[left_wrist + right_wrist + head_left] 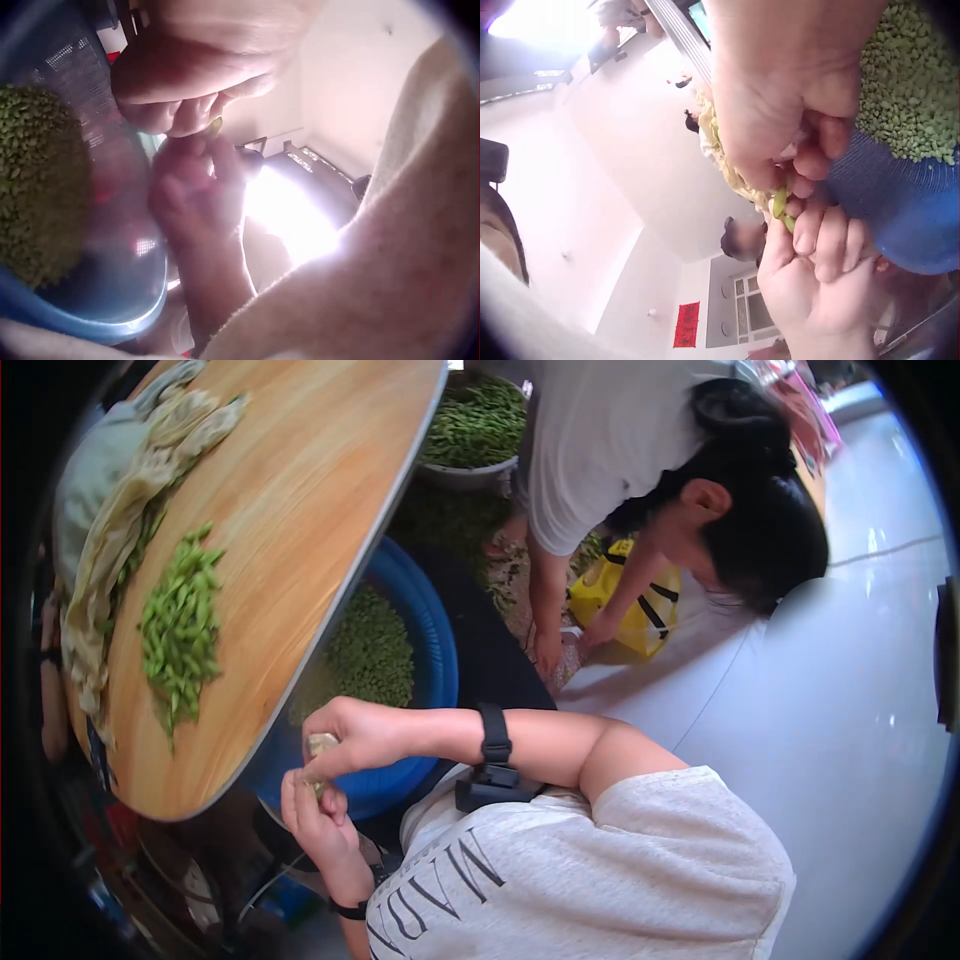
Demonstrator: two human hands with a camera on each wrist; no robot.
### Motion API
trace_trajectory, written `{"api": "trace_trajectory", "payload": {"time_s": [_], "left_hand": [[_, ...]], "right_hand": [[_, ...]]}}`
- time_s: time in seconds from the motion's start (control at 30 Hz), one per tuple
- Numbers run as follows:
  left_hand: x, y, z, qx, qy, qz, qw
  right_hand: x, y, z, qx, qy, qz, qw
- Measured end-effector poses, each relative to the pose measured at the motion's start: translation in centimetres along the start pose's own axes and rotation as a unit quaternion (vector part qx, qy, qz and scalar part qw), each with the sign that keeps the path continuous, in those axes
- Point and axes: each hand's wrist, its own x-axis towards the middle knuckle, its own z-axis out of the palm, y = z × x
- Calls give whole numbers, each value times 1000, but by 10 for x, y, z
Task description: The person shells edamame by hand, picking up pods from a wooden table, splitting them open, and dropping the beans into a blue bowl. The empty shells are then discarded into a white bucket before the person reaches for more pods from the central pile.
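Note:
Over the near edge of a blue basin (437, 630), both hands come together on a green bean pod (780, 204). My right hand (352, 738) pinches the pod from above with thumb and fingertips. Thumb and curled fingers of my left hand (318, 822) pinch its lower end. A small beige piece (322, 743) shows beside the right fingers in the head view. Shelled green beans (375, 650) lie heaped in the basin. In the left wrist view the pod's tip (216, 126) peeks out between the hands, mostly hidden by fingers.
A wooden tabletop (290, 490) slants beside the basin, bearing a pile of pods (182, 625) and a crumpled cloth (120, 570). Another person (620, 450) bends over a yellow bag (625, 600) on the floor. Behind stands a tub (475, 475) full of pods.

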Motion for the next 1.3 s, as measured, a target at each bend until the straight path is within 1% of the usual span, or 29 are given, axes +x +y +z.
{"api": "trace_trajectory", "payload": {"time_s": [0.1,0.17,0.2,0.23,0.3,0.33,0.37,0.4,0.5,0.57,0.6,0.67,0.73,0.8,0.87,0.93,1.0,1.07,1.13,1.23,1.27,1.3], "left_hand": [[3,-1,0,-13,-8,-38,999],[7,1,2,14,23,-43,999],[9,3,4,28,39,-43,998],[12,2,1,48,14,-38,998],[16,1,15,71,31,-35,996],[17,1,22,83,40,-35,995],[18,-1,26,89,31,-39,995],[19,-4,28,92,23,-41,995],[22,-6,31,141,-24,-35,989],[22,-5,23,179,-70,-38,981],[22,-2,24,200,-77,-49,976],[21,8,32,248,-63,-69,964],[20,9,31,214,-59,-84,971],[16,10,37,164,-42,-69,983],[6,11,35,156,-47,-51,985],[4,10,28,155,-36,-49,986],[2,11,23,170,-39,-50,983],[-1,7,20,176,-32,-29,983],[-3,5,16,186,-27,-7,982],[-9,4,12,278,-14,34,960],[-10,2,10,306,-12,74,949],[-11,1,9,324,-6,87,942]], "right_hand": [[-3,2,-13,51,-9,59,997],[1,22,-19,-56,69,-36,995],[1,30,-22,-111,107,-83,985],[-2,16,-26,-85,84,-25,993],[-10,-10,-35,-30,30,91,995],[-9,-3,-34,-41,54,55,996],[-6,10,-30,-53,79,20,995],[-5,9,-29,-67,102,-16,992],[-8,6,-39,-30,85,23,996],[-11,3,-44,-14,100,57,993],[-9,0,-45,-8,94,70,993],[-7,3,-44,-11,96,68,993],[-8,3,-42,7,94,74,993],[-11,-10,-41,46,80,113,989],[-18,-16,-43,88,53,177,979],[-17,-14,-41,69,5,194,979],[-17,-15,-36,64,-32,198,978],[-15,-19,-30,69,-65,190,977],[-14,-18,-25,60,-74,187,978],[-16,-13,-17,68,-77,194,976],[-18,-14,-16,69,-64,198,976],[-19,-18,-15,48,-63,193,978]]}}
